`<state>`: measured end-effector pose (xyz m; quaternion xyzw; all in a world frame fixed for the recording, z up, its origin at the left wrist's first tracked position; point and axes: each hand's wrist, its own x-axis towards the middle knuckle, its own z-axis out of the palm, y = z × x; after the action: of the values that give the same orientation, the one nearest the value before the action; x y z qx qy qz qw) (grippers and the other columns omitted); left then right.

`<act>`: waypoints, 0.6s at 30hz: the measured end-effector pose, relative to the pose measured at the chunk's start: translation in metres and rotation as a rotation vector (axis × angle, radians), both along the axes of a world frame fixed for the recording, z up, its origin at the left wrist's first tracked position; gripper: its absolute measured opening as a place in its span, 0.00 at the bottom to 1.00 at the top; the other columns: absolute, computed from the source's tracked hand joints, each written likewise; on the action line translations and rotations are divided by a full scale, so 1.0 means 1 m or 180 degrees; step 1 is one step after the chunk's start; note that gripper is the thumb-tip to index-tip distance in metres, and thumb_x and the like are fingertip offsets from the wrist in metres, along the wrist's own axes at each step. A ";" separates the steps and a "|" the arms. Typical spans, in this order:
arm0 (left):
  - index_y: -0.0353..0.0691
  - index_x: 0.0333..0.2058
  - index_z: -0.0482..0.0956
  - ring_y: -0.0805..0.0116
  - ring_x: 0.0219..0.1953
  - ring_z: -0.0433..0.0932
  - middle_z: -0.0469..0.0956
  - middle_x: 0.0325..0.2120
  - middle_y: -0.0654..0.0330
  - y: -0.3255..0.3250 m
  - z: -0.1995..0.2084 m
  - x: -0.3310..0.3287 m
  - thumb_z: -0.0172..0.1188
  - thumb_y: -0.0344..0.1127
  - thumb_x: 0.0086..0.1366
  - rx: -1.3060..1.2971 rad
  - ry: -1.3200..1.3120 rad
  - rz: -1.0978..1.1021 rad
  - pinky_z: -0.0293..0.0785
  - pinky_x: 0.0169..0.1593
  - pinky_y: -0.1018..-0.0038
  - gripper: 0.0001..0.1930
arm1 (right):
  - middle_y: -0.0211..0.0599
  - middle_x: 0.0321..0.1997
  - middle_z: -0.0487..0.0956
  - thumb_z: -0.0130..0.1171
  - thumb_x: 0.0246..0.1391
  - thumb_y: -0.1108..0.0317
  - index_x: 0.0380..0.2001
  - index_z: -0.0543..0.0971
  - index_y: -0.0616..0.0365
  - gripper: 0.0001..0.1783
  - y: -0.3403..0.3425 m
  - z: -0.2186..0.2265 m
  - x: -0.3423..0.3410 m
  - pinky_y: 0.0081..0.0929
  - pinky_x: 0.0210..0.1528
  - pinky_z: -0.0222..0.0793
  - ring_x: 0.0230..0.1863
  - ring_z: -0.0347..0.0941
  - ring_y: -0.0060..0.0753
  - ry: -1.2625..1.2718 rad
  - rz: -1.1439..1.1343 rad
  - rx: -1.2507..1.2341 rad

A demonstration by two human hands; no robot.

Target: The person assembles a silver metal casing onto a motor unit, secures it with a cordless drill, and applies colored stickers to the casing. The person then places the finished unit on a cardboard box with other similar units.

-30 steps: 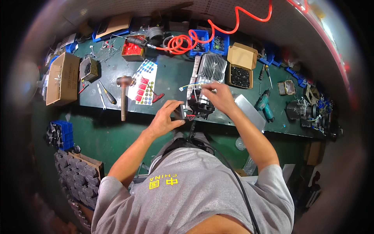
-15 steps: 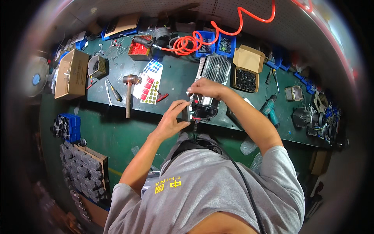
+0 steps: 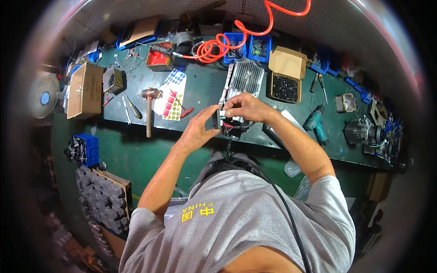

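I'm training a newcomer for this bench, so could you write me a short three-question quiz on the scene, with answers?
1. Multiple choice: which tool lies to the right of the finned metal unit?
A) mallet
B) teal drill
C) wrench

2. True or false: the left hand holds a dark flat part.

3. Fill in: the coiled hose at the back of the bench is ____ in colour.

Key: 1. B; 2. True; 3. orange-red

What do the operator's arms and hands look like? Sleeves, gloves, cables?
Left hand and right hand: bare, no gloves visible. Forearms bare too, no watch visible. Short, loose grey sleeves, part of a heathered grey T-shirt with yellow lettering. Black cable runs over the shirt, not along either arm.
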<state>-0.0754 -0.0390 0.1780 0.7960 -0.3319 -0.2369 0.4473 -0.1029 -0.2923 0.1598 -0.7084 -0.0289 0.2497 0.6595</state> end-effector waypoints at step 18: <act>0.40 0.61 0.72 0.47 0.55 0.77 0.80 0.49 0.48 -0.032 0.027 -0.024 0.76 0.44 0.48 0.0846 -0.0843 -0.0582 0.74 0.58 0.58 0.40 | 0.41 0.32 0.81 0.71 0.52 0.54 0.35 0.83 0.65 0.22 -0.010 0.012 -0.043 0.29 0.37 0.71 0.33 0.75 0.29 -0.0446 -0.0175 -0.0832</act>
<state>-0.0997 -0.0715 0.2049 0.8388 -0.4245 -0.2114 0.2675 -0.1456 -0.3024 0.1717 -0.8045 -0.0227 0.1832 0.5645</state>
